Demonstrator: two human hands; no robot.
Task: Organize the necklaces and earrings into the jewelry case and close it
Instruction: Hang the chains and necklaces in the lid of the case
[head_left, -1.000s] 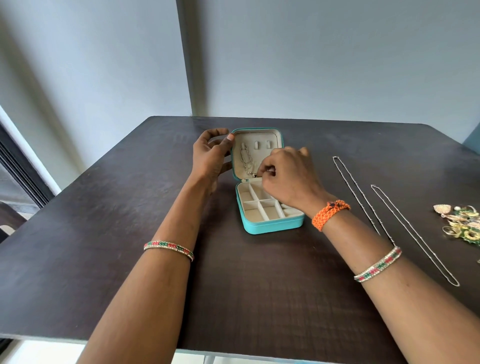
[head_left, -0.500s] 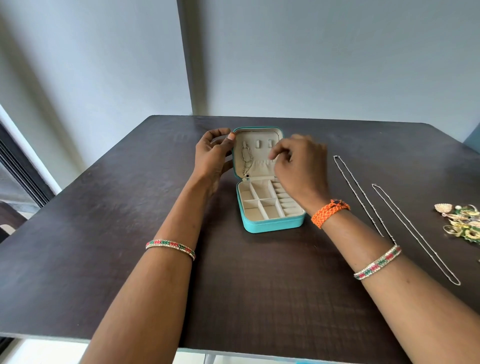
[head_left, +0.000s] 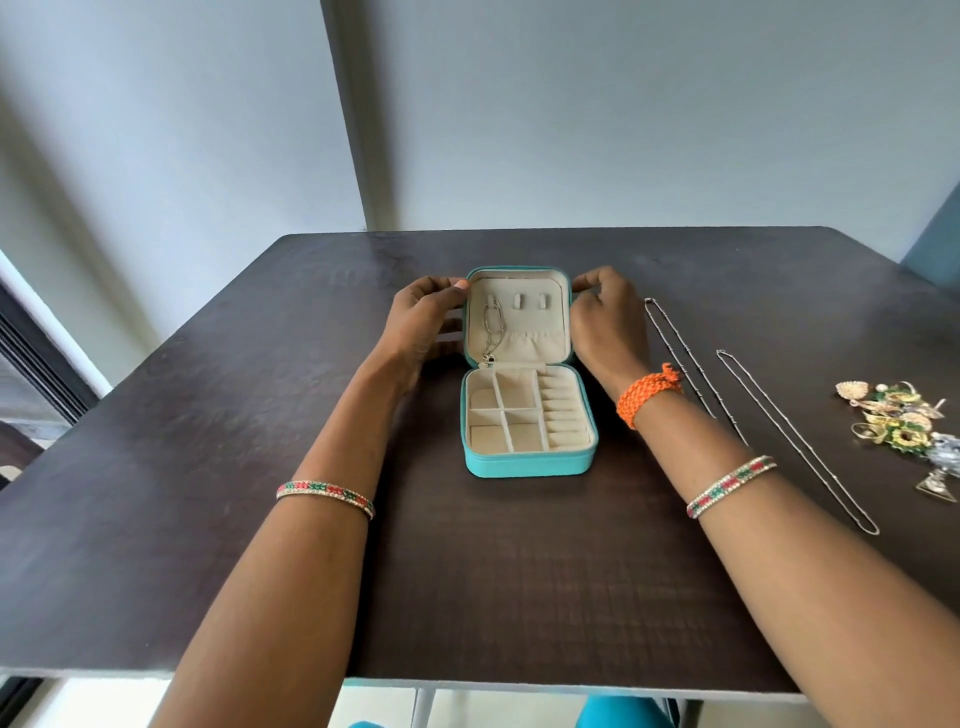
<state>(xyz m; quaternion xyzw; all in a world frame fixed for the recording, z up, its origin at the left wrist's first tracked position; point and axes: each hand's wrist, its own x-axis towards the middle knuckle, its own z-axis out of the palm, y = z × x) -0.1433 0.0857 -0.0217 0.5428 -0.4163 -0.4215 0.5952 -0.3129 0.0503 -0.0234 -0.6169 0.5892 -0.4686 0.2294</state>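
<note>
A teal jewelry case (head_left: 527, 464) stands open in the middle of the dark table, its cream lid (head_left: 519, 291) upright. One thin silver necklace (head_left: 492, 327) hangs from the left hook inside the lid. My left hand (head_left: 423, 322) grips the lid's left edge and my right hand (head_left: 605, 317) grips its right edge. Two more silver necklaces lie stretched out right of the case, the nearer one (head_left: 685, 364) beside my right wrist and the farther one (head_left: 795, 441) beyond it. A heap of gold and green earrings (head_left: 901, 421) lies at the far right.
The dark wooden table (head_left: 208, 467) ends at a front edge just below my forearms. The case's base has several cream compartments and ring rolls with nothing in them. A grey wall rises behind the table's far edge.
My right hand has left the hanging necklace inside the lid and moved to the lid's right edge. My left hand has stayed on the lid's left edge.
</note>
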